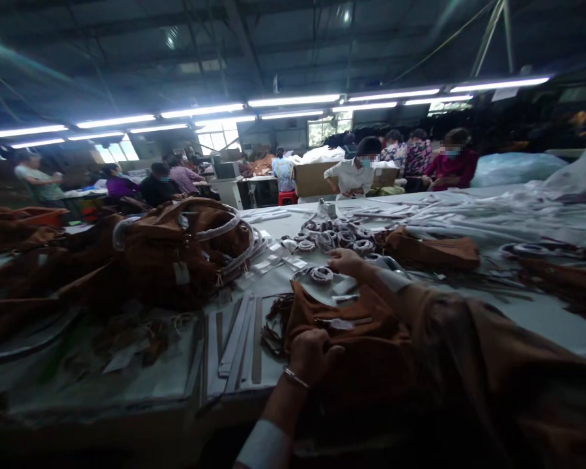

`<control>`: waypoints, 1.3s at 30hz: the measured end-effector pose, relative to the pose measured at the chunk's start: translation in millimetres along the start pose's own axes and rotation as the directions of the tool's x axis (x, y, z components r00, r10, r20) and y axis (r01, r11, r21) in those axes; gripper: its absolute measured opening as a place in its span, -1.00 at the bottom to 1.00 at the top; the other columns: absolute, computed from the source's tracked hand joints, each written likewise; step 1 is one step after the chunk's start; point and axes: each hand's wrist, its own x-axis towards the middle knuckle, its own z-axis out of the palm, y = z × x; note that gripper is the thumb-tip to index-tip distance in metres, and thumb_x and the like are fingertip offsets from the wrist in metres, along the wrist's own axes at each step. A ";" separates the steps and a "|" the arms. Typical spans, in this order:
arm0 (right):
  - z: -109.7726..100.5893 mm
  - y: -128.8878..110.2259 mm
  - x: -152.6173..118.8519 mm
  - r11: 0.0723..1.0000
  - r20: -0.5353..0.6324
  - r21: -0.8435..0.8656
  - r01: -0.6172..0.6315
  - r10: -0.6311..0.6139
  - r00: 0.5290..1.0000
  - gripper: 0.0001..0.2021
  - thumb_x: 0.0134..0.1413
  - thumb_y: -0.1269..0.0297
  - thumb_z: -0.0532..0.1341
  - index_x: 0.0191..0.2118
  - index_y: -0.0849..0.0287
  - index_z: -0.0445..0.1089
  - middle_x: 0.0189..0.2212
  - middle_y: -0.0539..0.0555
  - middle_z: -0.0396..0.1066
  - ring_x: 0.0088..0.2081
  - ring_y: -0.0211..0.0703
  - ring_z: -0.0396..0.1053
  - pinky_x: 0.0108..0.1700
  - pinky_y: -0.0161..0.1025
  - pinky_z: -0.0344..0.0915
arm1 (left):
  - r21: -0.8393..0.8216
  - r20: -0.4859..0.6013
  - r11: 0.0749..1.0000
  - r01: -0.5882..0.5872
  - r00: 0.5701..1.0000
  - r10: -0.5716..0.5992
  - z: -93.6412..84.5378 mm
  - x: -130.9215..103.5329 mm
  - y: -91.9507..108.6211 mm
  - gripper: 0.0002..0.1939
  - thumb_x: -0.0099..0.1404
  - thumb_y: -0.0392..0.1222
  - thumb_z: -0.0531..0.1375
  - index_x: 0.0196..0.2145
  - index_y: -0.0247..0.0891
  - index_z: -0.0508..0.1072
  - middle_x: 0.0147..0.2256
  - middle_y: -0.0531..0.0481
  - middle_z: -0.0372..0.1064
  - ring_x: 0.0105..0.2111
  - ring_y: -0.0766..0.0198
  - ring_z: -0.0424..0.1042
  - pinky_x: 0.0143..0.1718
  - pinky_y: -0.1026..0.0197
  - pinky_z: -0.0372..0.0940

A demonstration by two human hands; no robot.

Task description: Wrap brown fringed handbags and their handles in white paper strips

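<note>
Two bare hands work on one brown bag [351, 326] that lies at the near edge of the table [542, 319], its long axis running from the near edge away toward the middle. The left hand [312, 355], at the bag's near left corner, is closed in a fist pinching a fold of the brown material. The right hand [346, 260] reaches past the bag's far end, fingers curled down over a small coiled strap roll [321, 273]; whether it actually pinches the roll I cannot tell. So the bag lies between the two grips, nearer the left hand. More coiled rolls [332, 236] sit just beyond, flat strips [239, 342] lie left of the bag, and a heap of brown bags [176, 254] stands toward the left edge.
</note>
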 end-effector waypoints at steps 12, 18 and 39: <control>-22.3 140.1 -167.4 0.712 0.158 -0.673 0.200 -0.125 0.979 -0.71 0.27 0.10 0.12 -0.34 0.15 0.47 -0.34 0.10 0.56 -0.30 -0.10 0.48 -0.30 -0.27 0.16 | 0.148 0.160 0.989 0.000 0.987 -0.024 -1.6 15.8 12.3 -0.53 0.33 0.25 0.15 -0.45 -0.22 0.46 -0.41 -0.06 0.49 -0.39 0.19 0.43 -0.37 0.21 0.11; -22.4 137.6 -153.2 0.715 0.137 -0.692 0.100 -0.006 0.991 -0.73 0.27 0.11 0.15 -0.33 0.13 0.49 -0.31 0.14 0.58 -0.27 -0.05 0.52 -0.31 -0.26 0.16 | 0.306 0.374 0.952 0.021 0.916 -0.141 -12.6 37.5 26.0 -0.47 0.35 0.31 0.06 -0.36 -0.21 0.50 -0.33 -0.10 0.54 -0.29 0.11 0.51 -0.33 0.21 0.17; -79.4 102.9 -13.1 0.596 0.047 -0.798 0.088 -0.084 0.995 -0.85 0.20 0.36 0.18 -0.30 0.25 0.51 -0.27 0.24 0.55 -0.21 0.00 0.48 -0.20 -0.21 0.26 | 0.233 0.248 0.964 0.126 0.951 -0.184 2.5 23.8 13.2 -0.62 0.31 0.18 0.13 -0.42 -0.17 0.45 -0.37 -0.04 0.53 -0.32 0.12 0.50 -0.35 0.19 0.15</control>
